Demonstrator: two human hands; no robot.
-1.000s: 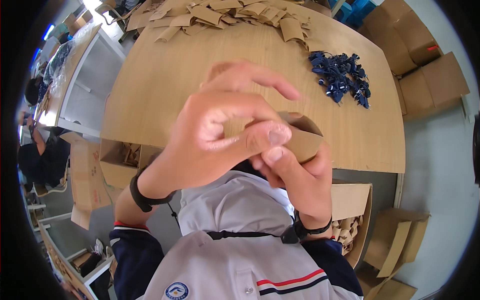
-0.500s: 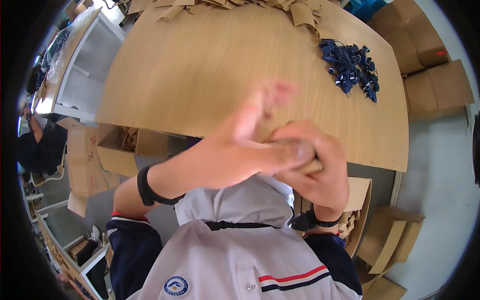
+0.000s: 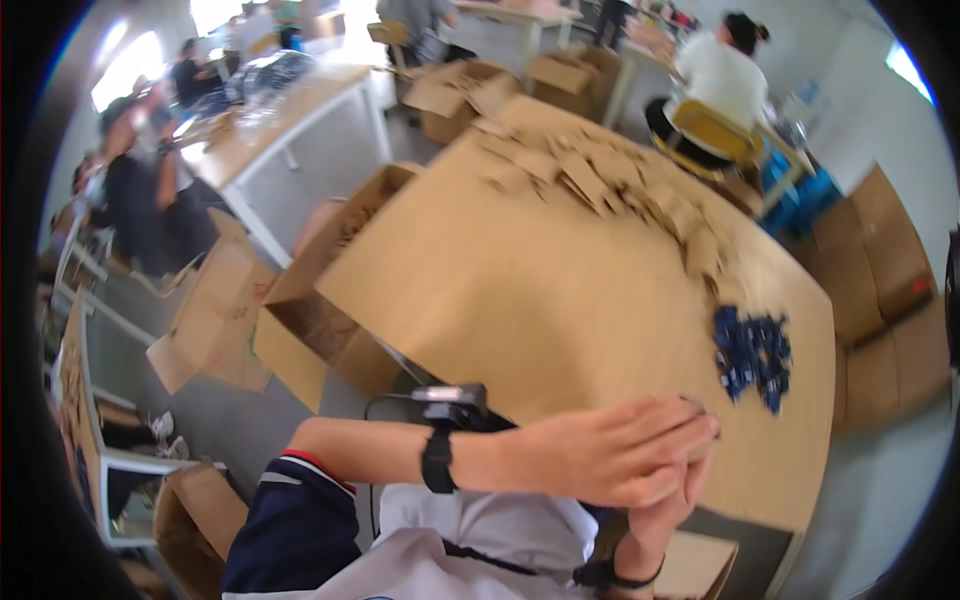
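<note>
My left hand (image 3: pixel 610 450) lies over my right hand (image 3: pixel 682 490) above the near right edge of the wooden table (image 3: pixel 520 300). Its fingers are closed together and cover most of the right hand. Whatever the two hands hold between them is hidden; only a small dark spot shows near the fingertips. Closest to the hands is a pile of dark blue corded pieces (image 3: pixel 752 355) on the right side of the table. Farther back, a heap of brown cardboard pieces (image 3: pixel 600 180) spreads along the far edge.
Open cardboard boxes (image 3: pixel 345 285) stand off the table's left edge, and another box (image 3: pixel 700 560) is beneath its near right side. Stacked cartons (image 3: pixel 870 260) line the right wall. A person on a yellow chair (image 3: pixel 715 130) sits beyond the table; other people work at the left.
The view has swung up and left, showing more of the room. My left hand, apart and blurred before, now closes over the right. The small tan piece in my right hand is now hidden.
</note>
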